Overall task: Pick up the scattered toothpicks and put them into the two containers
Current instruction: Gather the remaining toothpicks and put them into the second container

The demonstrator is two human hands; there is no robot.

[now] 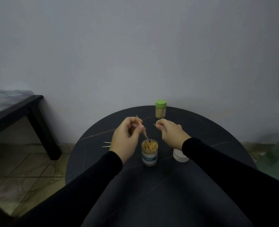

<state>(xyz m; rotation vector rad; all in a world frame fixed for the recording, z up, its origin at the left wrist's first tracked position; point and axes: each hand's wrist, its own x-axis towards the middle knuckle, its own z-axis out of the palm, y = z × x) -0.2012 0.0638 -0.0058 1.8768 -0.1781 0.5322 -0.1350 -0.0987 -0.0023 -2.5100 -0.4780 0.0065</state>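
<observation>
The open jar at frame centre looks nearly full. The left hand pinches toothpicks above it; the right hand pinches another. Two loose toothpicks remain on the desk.

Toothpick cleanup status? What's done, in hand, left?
Done: the green-lidded jar is closed and looks full; the open jar is nearly full.

In hand: the left hand pinches toothpicks just above the open jar; the right hand pinches another toothpick.

Left: two loose toothpicks on the table, and the white lid is off.
</observation>
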